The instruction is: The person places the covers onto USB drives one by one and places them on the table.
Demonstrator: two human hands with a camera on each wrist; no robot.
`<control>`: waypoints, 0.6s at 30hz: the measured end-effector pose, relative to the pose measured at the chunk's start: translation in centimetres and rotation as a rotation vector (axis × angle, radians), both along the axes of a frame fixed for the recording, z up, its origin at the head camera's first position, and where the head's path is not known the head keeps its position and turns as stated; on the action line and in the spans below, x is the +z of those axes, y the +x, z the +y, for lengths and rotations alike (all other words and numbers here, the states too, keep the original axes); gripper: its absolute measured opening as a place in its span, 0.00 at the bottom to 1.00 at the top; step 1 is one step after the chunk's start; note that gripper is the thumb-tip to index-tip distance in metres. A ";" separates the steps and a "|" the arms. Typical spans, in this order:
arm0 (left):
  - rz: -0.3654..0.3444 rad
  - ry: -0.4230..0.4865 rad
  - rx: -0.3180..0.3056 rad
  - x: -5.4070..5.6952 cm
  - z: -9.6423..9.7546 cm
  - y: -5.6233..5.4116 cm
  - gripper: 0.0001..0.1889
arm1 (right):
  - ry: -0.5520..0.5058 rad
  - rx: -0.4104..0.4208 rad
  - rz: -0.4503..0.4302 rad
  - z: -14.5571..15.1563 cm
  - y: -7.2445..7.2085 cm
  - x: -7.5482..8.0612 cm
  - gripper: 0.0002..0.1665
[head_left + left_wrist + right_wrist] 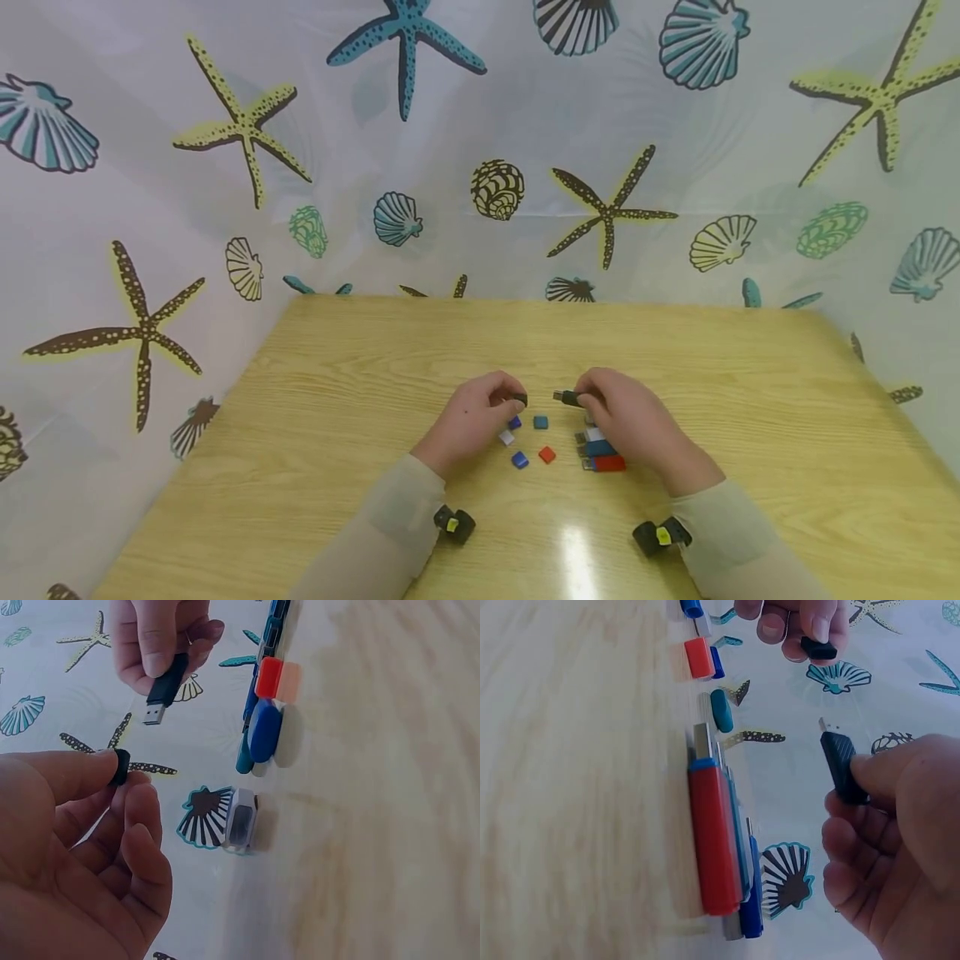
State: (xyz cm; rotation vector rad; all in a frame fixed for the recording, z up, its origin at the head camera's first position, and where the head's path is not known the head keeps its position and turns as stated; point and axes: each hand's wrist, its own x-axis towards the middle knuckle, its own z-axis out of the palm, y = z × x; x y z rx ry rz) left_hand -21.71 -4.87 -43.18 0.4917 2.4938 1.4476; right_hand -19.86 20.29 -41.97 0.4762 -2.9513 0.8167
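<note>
My left hand pinches a small black USB cap between thumb and fingers. Across a short gap, my right hand holds a black USB stick, its bare metal plug pointing toward the left hand. Cap and stick are apart, both above the table. Below and between the hands lie several loose caps: a red cap, a teal cap, a white cap and blue ones. Under the right hand, partly hidden, uncapped sticks lie in a row, among them a red USB stick and a blue USB stick.
A wood-grain table carries everything. Behind it and along both sides hangs a white cloth printed with starfish and shells. Each wrist wears a small black camera on a strap.
</note>
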 end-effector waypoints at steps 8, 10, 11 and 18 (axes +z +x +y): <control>-0.010 0.003 -0.062 0.0 0.1 -0.1 0.09 | -0.019 0.075 0.008 -0.8 0.5 0.6 0.05; -0.016 0.011 -0.074 0.0 0.1 -0.1 0.10 | -0.023 0.090 0.007 -0.9 0.6 0.6 0.05; -0.021 0.015 -0.078 0.0 0.1 0.0 0.10 | -0.024 0.099 0.010 -1.0 0.7 0.6 0.06; -0.041 0.041 -0.088 0.0 0.1 0.2 0.09 | -0.032 0.133 0.041 -1.3 0.9 0.4 0.05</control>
